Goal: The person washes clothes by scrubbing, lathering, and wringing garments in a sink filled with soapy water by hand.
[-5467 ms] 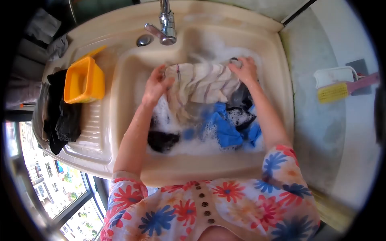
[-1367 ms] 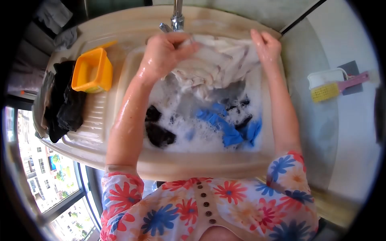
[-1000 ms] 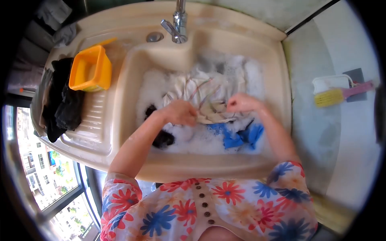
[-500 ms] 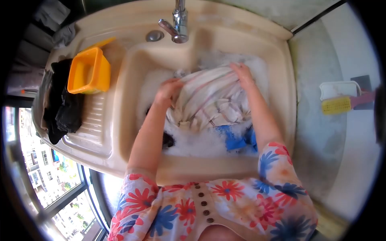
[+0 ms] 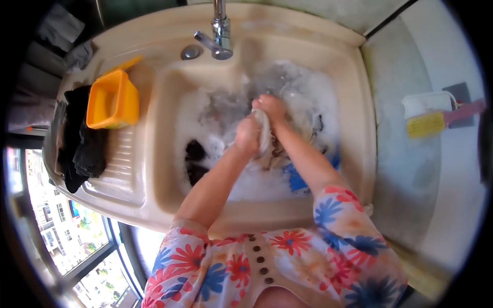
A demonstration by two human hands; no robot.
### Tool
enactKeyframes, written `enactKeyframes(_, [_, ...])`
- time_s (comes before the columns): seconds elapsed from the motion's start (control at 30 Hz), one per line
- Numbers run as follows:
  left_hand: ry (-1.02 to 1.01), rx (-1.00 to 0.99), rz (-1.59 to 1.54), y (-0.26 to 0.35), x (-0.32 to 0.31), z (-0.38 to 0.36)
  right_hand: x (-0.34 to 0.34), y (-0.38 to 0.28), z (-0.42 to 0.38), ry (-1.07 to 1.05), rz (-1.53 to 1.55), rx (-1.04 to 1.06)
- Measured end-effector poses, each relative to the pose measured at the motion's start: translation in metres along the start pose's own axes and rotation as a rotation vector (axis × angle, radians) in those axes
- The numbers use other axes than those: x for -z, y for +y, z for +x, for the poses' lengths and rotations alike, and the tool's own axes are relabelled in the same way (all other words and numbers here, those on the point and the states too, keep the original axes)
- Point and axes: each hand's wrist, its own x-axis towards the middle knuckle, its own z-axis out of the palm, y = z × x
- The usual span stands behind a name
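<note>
Close together over the middle of the basin, my left hand (image 5: pixel 248 135) and my right hand (image 5: pixel 270 109) are both closed on a bunched whitish cloth (image 5: pixel 265 132). The cloth hangs between them, and its lower part lies in the suds. Soapy water with white foam (image 5: pixel 246 187) fills the beige sink (image 5: pixel 169 108). A blue cloth (image 5: pixel 298 179) is partly sunk near my right forearm. Dark fabric (image 5: pixel 195 151) shows through the foam left of my left forearm.
A chrome faucet (image 5: pixel 221 38) stands at the sink's back edge. An orange plastic container (image 5: pixel 128 102) and dark clothes (image 5: pixel 84 149) are on the ridged drainboard at left. A yellow brush with a pink handle (image 5: pixel 427 124) hangs by the right wall. A window is at lower left.
My hands have come from apart to close together, gathering the spread striped cloth into a bunch. More water and the dark fabric at left now show.
</note>
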Motion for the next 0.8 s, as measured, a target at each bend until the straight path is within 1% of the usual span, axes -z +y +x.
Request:
enactKeyframes(0.03, [-0.102, 0.097, -0.212, 0.016, -0.003, -0.009, -0.009, 0.007, -0.004, 0.152, 0.149, 0.002])
enactKeyframes(0.07, [-0.422, 0.073, -0.431, 0.014, 0.015, 0.007, 0.002, -0.021, -0.022, 0.137, 0.392, -0.177])
enactKeyframes(0.1, [-0.739, 0.038, -0.637, 0.004, 0.043, 0.036, 0.009, -0.055, -0.047, 0.204, 0.438, 0.091])
enactKeyframes(0.13, [-0.748, -0.065, -0.683, -0.017, 0.057, 0.049, 0.011, -0.074, -0.063, 0.271, 0.481, 0.354])
enactKeyframes(0.17, [-0.757, -0.167, -0.732, -0.026, 0.062, 0.051, 0.007, -0.068, -0.057, 0.295, 0.422, 0.316])
enactKeyframes(0.2, [-0.552, -0.073, -0.539, -0.036, 0.065, 0.052, -0.002, -0.059, -0.049, 0.313, 0.369, 0.266])
enactKeyframes(0.23, [-0.352, 0.012, -0.338, -0.021, 0.054, 0.037, -0.013, -0.051, -0.035, 0.335, 0.321, 0.224])
enactKeyframes(0.27, [-0.163, 0.079, -0.141, -0.001, 0.036, 0.029, -0.011, -0.022, -0.007, 0.218, 0.247, 0.117])
enactKeyframes(0.3, [-0.182, 0.08, 0.081, 0.011, 0.017, 0.024, 0.001, 0.012, 0.017, 0.097, 0.171, 0.002])
enactKeyframes(0.37, [-0.088, 0.039, -0.065, 0.05, 0.023, 0.026, 0.039, 0.03, 0.03, 0.067, 0.15, -0.116])
enactKeyframes(0.4, [-0.041, 0.015, -0.161, 0.063, 0.027, 0.026, 0.062, 0.04, 0.036, 0.088, 0.15, -0.223])
enactKeyframes(0.43, [-0.005, -0.08, -0.075, 0.073, 0.035, 0.021, 0.079, 0.049, 0.039, 0.112, 0.157, -0.333])
enactKeyframes(0.5, [0.076, -0.279, 0.12, 0.093, 0.053, 0.012, 0.073, 0.087, 0.044, 0.141, 0.219, -0.346])
enactKeyframes(0.53, [0.1, -0.393, 0.329, 0.07, 0.062, 0.03, 0.064, 0.101, 0.042, 0.159, 0.249, -0.359])
enactKeyframes(0.57, [0.118, -0.511, 0.535, 0.029, 0.075, 0.065, 0.037, 0.08, 0.025, 0.248, -0.156, -0.214])
enactKeyframes(0.6, [0.08, -0.485, 0.57, 0.021, 0.071, 0.069, 0.039, 0.041, 0.007, -0.018, -0.147, -0.197])
enactKeyframes(0.63, [0.041, -0.46, 0.605, 0.013, 0.067, 0.072, 0.027, 0.039, 0.003, -0.172, -0.173, -0.056])
enactKeyframes(0.67, [-0.056, -0.283, 0.468, 0.03, 0.05, 0.046, 0.017, 0.042, -0.003, -0.331, -0.195, 0.08])
enactKeyframes(0.7, [-0.151, -0.102, 0.326, 0.045, 0.037, 0.024, 0.061, 0.013, -0.013, -0.303, -0.116, 0.057])
enactKeyframes(0.73, [-0.138, -0.073, 0.214, 0.063, 0.042, 0.018, 0.044, 0.055, 0.005, -0.109, -0.091, -0.041])
enactKeyframes(0.77, [-0.108, -0.079, 0.145, 0.07, 0.047, 0.012, 0.048, 0.092, 0.029, -0.022, 0.077, -0.19])
enactKeyframes(0.8, [-0.076, -0.087, 0.076, 0.073, 0.05, 0.007, 0.054, 0.111, 0.043, 0.066, 0.247, -0.337])
